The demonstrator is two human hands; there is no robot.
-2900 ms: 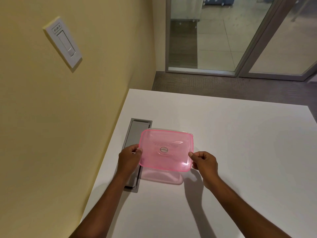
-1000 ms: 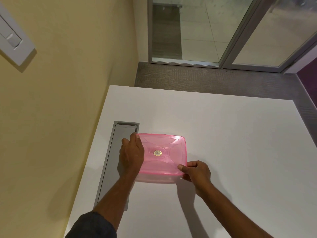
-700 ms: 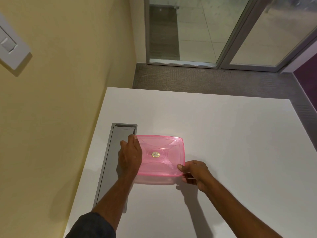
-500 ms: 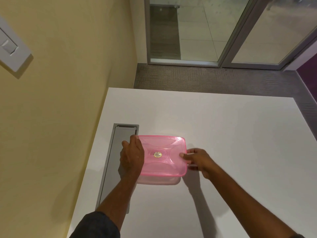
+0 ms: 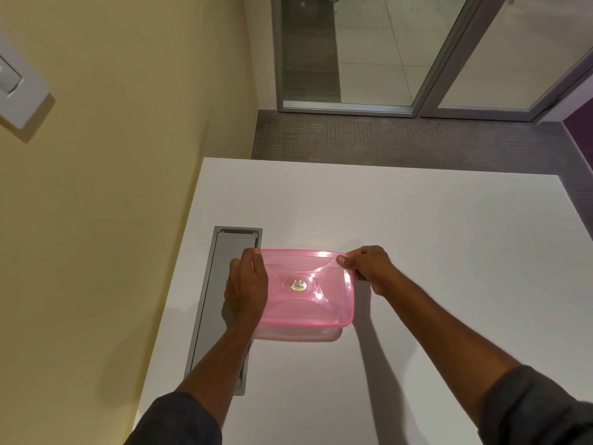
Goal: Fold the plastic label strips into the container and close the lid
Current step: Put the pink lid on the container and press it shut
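Observation:
A translucent pink lid [image 5: 308,287] with a small gold sticker in its middle lies flat on a clear container [image 5: 298,335], whose front wall shows below the lid's near edge. My left hand [image 5: 246,285] rests flat over the lid's left edge, fingers pointing away from me. My right hand [image 5: 369,268] pinches the lid's far right corner, thumb on top. No label strips can be made out through the plastic.
The container stands on a white table [image 5: 433,252] near its left side, beside a grey recessed cable hatch [image 5: 221,303]. A yellow wall [image 5: 128,155] runs along the left. Grey carpet and glass doors lie beyond the table's far edge.
The lid came down from mid-air onto the container. My right hand has slid from the lid's near right corner up along the right edge to the far right corner. My left hand stays put.

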